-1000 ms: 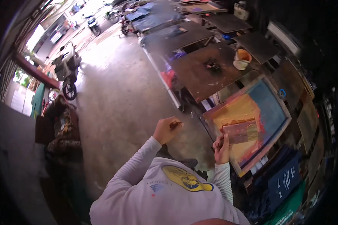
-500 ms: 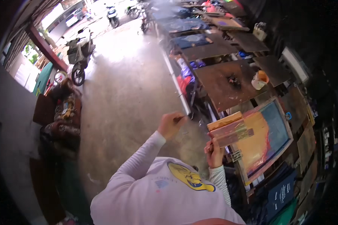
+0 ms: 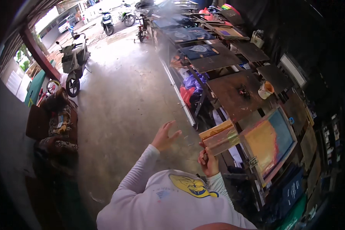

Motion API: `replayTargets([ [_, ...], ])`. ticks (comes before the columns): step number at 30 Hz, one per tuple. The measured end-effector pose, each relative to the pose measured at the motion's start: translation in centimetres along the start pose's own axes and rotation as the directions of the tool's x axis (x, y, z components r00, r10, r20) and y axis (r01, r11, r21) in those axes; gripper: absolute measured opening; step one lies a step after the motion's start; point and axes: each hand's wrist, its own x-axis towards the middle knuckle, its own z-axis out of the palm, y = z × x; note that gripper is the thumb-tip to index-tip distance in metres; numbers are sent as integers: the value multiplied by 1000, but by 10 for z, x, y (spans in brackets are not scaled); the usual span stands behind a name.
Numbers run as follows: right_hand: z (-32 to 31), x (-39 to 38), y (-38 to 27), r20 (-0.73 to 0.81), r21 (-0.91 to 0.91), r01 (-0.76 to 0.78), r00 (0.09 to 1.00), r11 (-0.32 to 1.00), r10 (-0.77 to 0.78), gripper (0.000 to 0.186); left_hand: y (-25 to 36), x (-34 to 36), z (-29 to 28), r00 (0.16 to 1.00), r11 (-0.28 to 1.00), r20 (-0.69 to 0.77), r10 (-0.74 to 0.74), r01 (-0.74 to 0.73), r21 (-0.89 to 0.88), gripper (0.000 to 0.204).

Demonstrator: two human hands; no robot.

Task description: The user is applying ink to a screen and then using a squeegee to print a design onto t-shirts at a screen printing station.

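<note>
My right hand (image 3: 209, 162) is closed on the lower end of a squeegee (image 3: 221, 141), a flat piece with a wooden strip along its upper edge and a pinkish, paint-smeared lower part. It is raised just left of a screen printing frame (image 3: 260, 142), whose mesh is yellow-orange on one side and blue on the other with a red streak between. A metal clamp or hinge (image 3: 253, 161) sits at the frame's near left side. Over the concrete floor, my left hand (image 3: 165, 137) is open with its fingers apart and nothing visible in it.
Dark boards (image 3: 234, 90) run along the right, one bearing a white bucket (image 3: 265, 90) with orange inside. Farther boards carry dark printed cloths (image 3: 199, 50). A scooter (image 3: 73, 63) and a worn armchair (image 3: 53, 119) stand left. Purple bags (image 3: 193, 81) hang under the boards.
My left hand has gone from curled to spread and sits slightly lower and left. The squeegee in my right hand has moved left, off the frame. The view has shifted a little.
</note>
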Motion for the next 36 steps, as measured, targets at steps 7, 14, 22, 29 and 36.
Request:
replayTargets([
  [7, 17, 14, 6, -26, -102, 29, 999, 994, -32, 38, -40, -26, -8, 998, 995, 17, -61, 62, -83, 63],
  [14, -18, -2, -23, -9, 6, 68, 998, 998, -68, 37, -7, 0, 31, 999, 990, 50, 19, -26, 139, 66],
  [22, -99, -33, -104, -81, -51, 67, 994, 996, -71, 37, 46, 8, 118, 984, 989, -117, -134, 140, 47, 56],
  [29, -187, -46, -171, -80, -111, 18, 996, 994, -27, 34, 89, -15, 231, 991, 984, 22, -129, 125, 131, 57],
  [36, -261, -55, -212, 33, -193, -83, 995, 978, 91, 35, 143, -38, 278, 988, 981, -82, -131, 141, 131, 58],
])
